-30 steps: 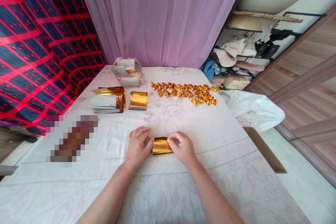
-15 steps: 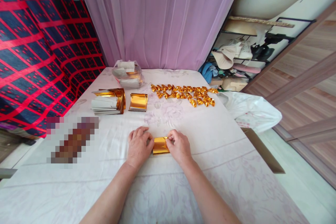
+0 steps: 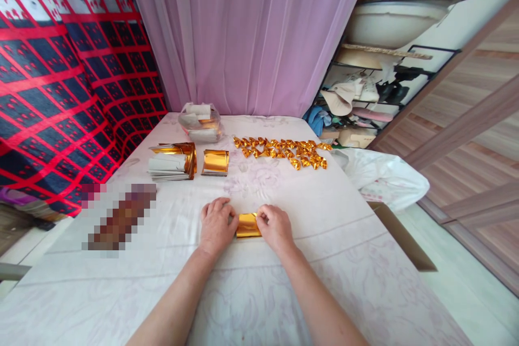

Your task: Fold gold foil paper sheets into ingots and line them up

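Note:
A small sheet of gold foil paper [image 3: 248,225] lies flat on the cloth-covered table [image 3: 324,259] between my hands. My left hand [image 3: 218,223] rests at the sheet's left edge, thumb and forefinger closed on it, with the other fingers curled on the cloth. At the upper right corner, my right hand [image 3: 275,227] pinches the sheet with thumb and fingertips. Beyond them sit a short stack of gold foil sheets [image 3: 215,162] and a larger fanned stack with grey backs [image 3: 172,163]. Several folded gold foil pieces [image 3: 284,148] lie in rows at the back right.
A clear plastic bag [image 3: 200,123] with more sheets stands at the back left. A pixelated reddish-brown patch [image 3: 121,219] covers the table's left side. Right of the table are a white plastic bag [image 3: 389,175], a cardboard piece [image 3: 405,240] and a loaded shelf [image 3: 365,97].
The view has shifted slightly, so the background sits a little lower. Both hands stay at the gold foil paper; the crease at its upper right corner looks less visible beside my right fingertips.

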`<state>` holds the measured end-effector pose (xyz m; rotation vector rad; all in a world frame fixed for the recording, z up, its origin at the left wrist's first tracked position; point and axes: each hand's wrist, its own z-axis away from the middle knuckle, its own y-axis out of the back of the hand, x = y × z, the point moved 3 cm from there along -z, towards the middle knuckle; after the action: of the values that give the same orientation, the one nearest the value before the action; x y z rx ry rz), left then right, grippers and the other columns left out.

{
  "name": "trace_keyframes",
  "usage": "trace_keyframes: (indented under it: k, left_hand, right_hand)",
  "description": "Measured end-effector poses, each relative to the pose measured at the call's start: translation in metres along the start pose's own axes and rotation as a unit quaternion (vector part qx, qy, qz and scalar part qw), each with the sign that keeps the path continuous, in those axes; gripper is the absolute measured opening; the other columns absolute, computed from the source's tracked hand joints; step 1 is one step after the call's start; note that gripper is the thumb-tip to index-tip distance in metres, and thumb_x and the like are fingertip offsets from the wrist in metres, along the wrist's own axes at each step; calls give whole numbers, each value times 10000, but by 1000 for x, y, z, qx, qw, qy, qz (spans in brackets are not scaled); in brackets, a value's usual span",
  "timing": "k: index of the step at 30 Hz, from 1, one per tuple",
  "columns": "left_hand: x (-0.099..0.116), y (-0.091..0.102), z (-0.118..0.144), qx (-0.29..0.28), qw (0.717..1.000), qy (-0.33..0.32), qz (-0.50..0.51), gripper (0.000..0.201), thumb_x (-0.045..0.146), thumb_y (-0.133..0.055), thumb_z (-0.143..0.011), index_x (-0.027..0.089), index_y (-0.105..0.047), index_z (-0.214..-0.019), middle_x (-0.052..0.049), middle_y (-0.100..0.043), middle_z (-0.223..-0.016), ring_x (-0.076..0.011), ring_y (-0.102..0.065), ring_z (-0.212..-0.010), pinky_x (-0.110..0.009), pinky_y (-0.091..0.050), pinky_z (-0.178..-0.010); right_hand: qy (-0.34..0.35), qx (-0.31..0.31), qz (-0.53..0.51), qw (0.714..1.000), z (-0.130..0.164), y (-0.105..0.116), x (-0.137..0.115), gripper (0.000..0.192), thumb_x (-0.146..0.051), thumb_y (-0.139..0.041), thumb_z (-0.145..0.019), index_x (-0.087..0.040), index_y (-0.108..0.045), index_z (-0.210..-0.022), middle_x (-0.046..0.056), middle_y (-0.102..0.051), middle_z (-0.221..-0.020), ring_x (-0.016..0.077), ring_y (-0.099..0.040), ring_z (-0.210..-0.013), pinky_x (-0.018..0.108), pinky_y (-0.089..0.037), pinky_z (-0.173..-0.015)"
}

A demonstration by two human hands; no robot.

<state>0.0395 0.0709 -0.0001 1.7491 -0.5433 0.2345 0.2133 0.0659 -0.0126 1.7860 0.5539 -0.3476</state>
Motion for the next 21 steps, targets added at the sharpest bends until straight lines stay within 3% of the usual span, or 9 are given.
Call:
trace_keyframes:
  k: [8, 13, 21]
  left_hand:
    - [-3, -1, -2, -8, 999, 25, 18, 98, 208, -577, -794, 246, -634, -863, -76, -614, -1228, -244, -526, -1175, -487, -320, -1022]
    - [-1, -2, -3, -47, 999, 17, 16, 180, 203, -564, -814, 306, -709, -840, -43, -558, -1331, -266, -449, -1273, -565, -238, -1067]
    - [1, 0, -3, -53, 998, 13, 13, 245, 187, -529, -816, 317, -731, -863, -53, -560, -1342, -271, -434, -1294, -594, -207, -1080]
  right_hand:
    - [22, -2, -5, 1000, 2, -2, 1, 215, -87, -588, -792, -259, -713, -767, -12, -698, -779, 149, -618, -788, 246, -386, -738]
    - [31, 2, 0, 1000, 2, -2, 1, 215, -90, -582, -798, -257, -716, -781, -8, -696, -795, 149, -616, -811, 245, -394, -763]
    - [30, 24, -11, 999, 4, -4, 6, 239, -81, -568, -762, -253, -733, -783, 12, -678, -828, 151, -616, -811, 245, -426, -785]
